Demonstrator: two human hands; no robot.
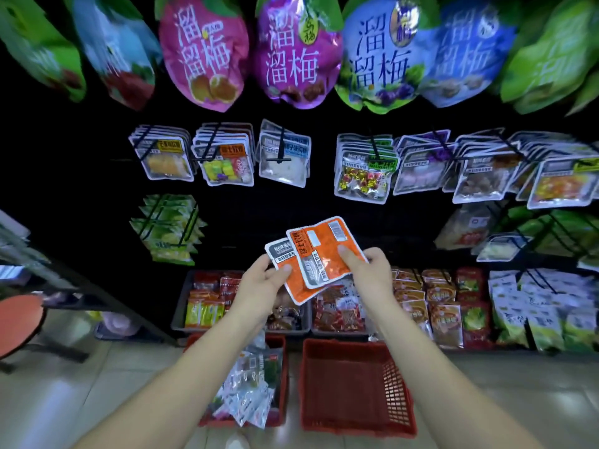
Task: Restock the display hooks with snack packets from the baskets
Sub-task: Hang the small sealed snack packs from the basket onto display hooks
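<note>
Two orange snack packets (319, 254) overlap in front of me, back sides up, with a barcode showing. My left hand (262, 283) pinches the lower left edge of the stack, thumb on top. My right hand (369, 270) grips the right side, thumb pressed on the orange face. Below, a red basket (282, 384) on the floor holds several clear and silver packets. Beside it stands a second red basket (356, 396) with nothing visible inside. Display hooks (223, 150) above carry rows of similar small packets.
Large plum snack bags (298, 50) hang along the top. Grey bins (181, 306) of red and yellow packets sit at the rack's base. Green packets (168, 228) hang at left. A red stool (19, 319) stands on the tiled floor at far left.
</note>
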